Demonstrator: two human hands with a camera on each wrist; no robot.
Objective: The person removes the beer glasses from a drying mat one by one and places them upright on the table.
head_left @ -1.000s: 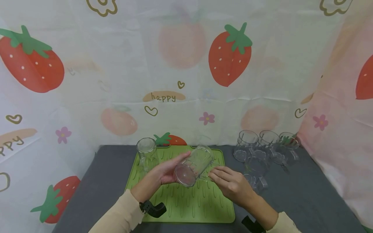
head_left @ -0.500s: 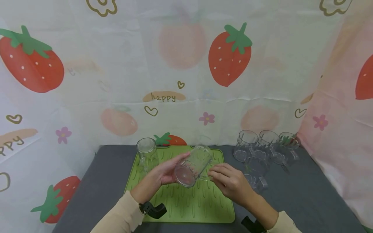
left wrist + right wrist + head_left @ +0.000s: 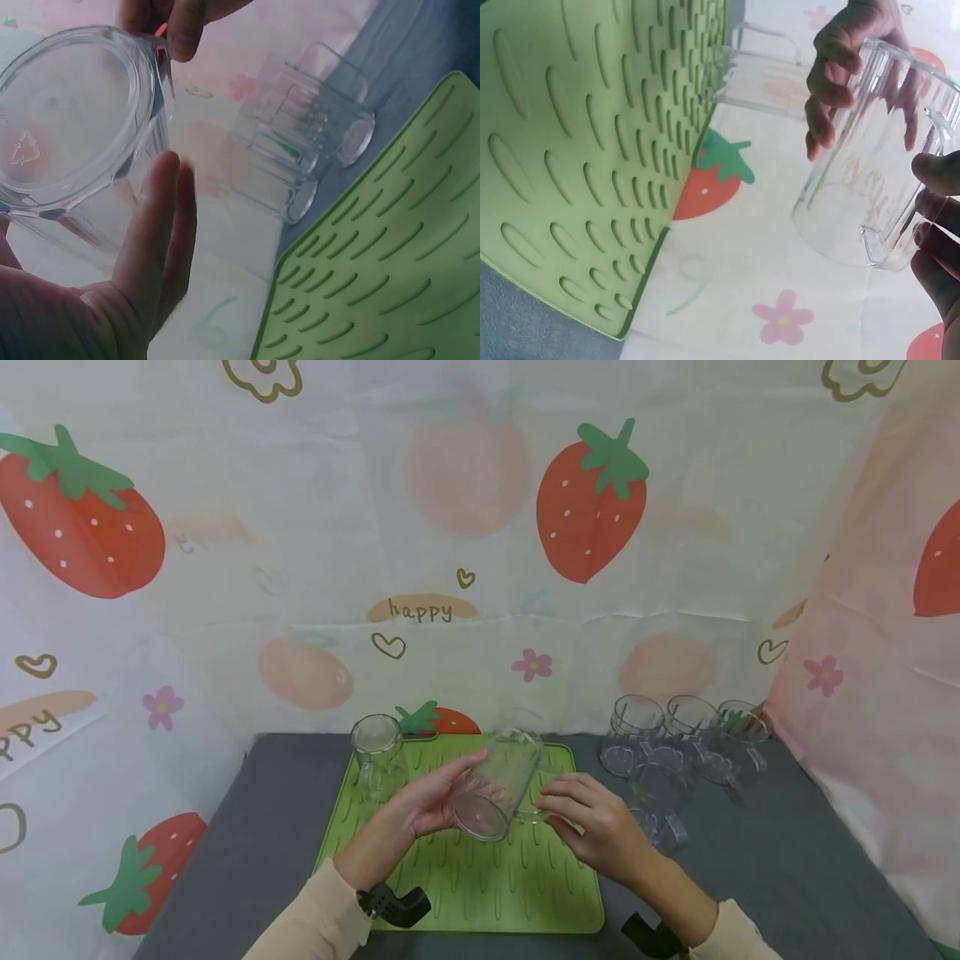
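Note:
A clear glass-like mug is held tilted above the green ridged mat, its base towards me and its mouth pointing away. My left hand grips the mug's body from the left. In the left wrist view, the round base shows a recycling mark. On the other side, my right hand pinches the handle between thumb and fingers; the right wrist view shows these fingertips at the handle. Another clear mug stands upside down at the mat's back left corner.
The green mat lies on a dark grey tabletop. Several clear mugs are grouped at the back right, beyond my right hand. A strawberry-print curtain hangs behind and beside the table.
The mug has turned slightly in my hands, its mouth end shifting a little leftwards and up. My right fingers have shifted slightly at the handle. The other mugs have not moved.

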